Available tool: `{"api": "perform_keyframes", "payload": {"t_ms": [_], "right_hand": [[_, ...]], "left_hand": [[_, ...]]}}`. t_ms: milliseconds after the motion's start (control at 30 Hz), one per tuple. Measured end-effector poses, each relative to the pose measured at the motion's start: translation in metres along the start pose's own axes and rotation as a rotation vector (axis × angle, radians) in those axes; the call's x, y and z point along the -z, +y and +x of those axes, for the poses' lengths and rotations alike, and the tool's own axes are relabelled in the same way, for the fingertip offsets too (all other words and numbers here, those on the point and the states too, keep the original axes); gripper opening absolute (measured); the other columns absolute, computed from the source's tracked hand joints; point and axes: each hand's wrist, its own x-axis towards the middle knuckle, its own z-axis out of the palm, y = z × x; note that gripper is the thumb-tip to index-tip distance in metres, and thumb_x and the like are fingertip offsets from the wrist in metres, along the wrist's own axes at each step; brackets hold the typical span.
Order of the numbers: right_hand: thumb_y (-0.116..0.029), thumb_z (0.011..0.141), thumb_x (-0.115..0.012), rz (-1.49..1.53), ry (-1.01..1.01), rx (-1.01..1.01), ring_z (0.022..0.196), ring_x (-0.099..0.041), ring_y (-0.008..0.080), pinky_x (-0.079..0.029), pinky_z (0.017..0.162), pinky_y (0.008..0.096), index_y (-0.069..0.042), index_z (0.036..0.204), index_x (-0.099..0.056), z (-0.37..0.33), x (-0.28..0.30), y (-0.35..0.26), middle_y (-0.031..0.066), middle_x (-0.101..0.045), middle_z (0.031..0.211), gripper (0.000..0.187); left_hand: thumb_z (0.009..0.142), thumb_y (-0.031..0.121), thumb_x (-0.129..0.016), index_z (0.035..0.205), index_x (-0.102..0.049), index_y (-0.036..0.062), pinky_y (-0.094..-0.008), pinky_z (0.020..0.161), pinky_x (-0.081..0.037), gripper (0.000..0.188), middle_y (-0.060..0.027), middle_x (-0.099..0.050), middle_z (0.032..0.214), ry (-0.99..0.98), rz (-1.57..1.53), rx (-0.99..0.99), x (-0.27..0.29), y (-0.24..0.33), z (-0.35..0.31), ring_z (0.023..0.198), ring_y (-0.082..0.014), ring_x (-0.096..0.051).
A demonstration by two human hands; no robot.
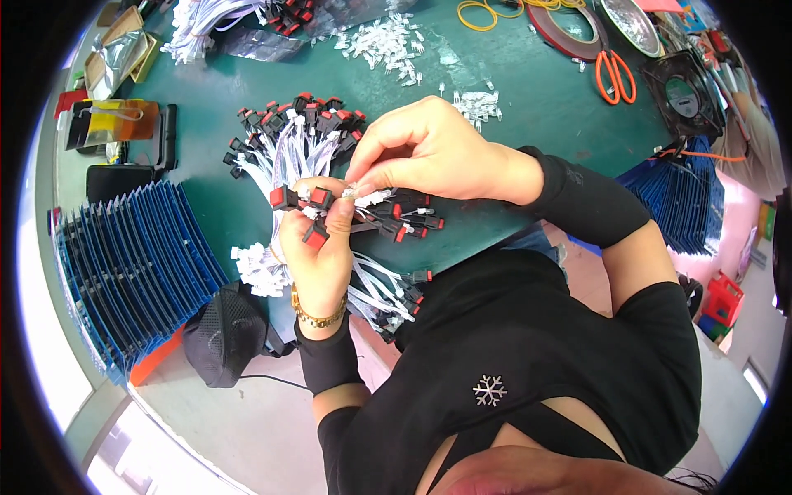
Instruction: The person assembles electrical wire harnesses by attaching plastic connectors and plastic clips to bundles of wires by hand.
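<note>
My left hand [313,268], with a gold band at the wrist, is closed around several black push-button switches with red caps [319,198]. White cables run from them. My right hand [454,157] comes in from the right, thumb and forefinger pinched on a small clear plastic piece [350,193] at the left fingertips. Whether that piece touches a switch, I cannot tell. Beyond the hands lies a fanned bundle of white cables [301,153] with black-and-red switches at their ends. More switches [400,223] lie under my right hand, and white connectors [262,271] sit beside my left wrist.
Loose clear pieces [388,45] form a pile on the green table [561,124], with a smaller pile [478,107] nearer. Orange-handled scissors [615,76], a tape roll [569,33] and a black fan [681,95] are at far right. Blue boards stand racked left [140,272] and right [676,206].
</note>
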Motion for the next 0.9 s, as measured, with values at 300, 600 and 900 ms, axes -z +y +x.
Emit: {"api": "perform_keyframes", "payload": {"t_ms": [300,600,900], "right_hand": [[-0.005,0.077,-0.066,-0.139,0.058,0.093,0.069,-0.063,0.0149,-0.049,0.062,0.0253,0.001,0.087,-0.065,-0.0016,-0.0025,0.0013,0.0100,-0.066,0.080,0.012],[0.001,0.076,-0.063,-0.433,0.124,0.446,0.057,-0.056,0.0181,-0.044,0.051,0.0275,0.000,0.085,-0.064,0.0003,-0.0020,0.0005,0.0089,-0.058,0.069,0.009],[-0.004,0.079,-0.062,-0.375,0.088,0.293,0.059,-0.057,0.0202,-0.043,0.052,0.0296,-0.002,0.083,-0.064,-0.0026,-0.0003,0.0022,0.0094,-0.058,0.068,0.005]], "left_hand": [[0.086,0.003,-0.057,0.086,-0.054,0.0018,-0.0200,0.059,-0.041,0.003,-0.0007,-0.053,0.075,-0.019,-0.042,0.037,0.0017,-0.0009,-0.0001,0.064,-0.0065,-0.050],[0.086,0.004,-0.059,0.087,-0.054,0.0017,-0.0204,0.060,-0.043,0.005,-0.0010,-0.053,0.076,-0.006,-0.084,0.051,-0.0012,-0.0013,-0.0010,0.064,-0.0070,-0.051],[0.085,0.004,-0.059,0.088,-0.054,0.0015,-0.0210,0.060,-0.044,0.006,-0.0015,-0.053,0.077,-0.039,-0.042,0.038,0.0010,-0.0003,-0.0003,0.065,-0.0075,-0.053]]}}
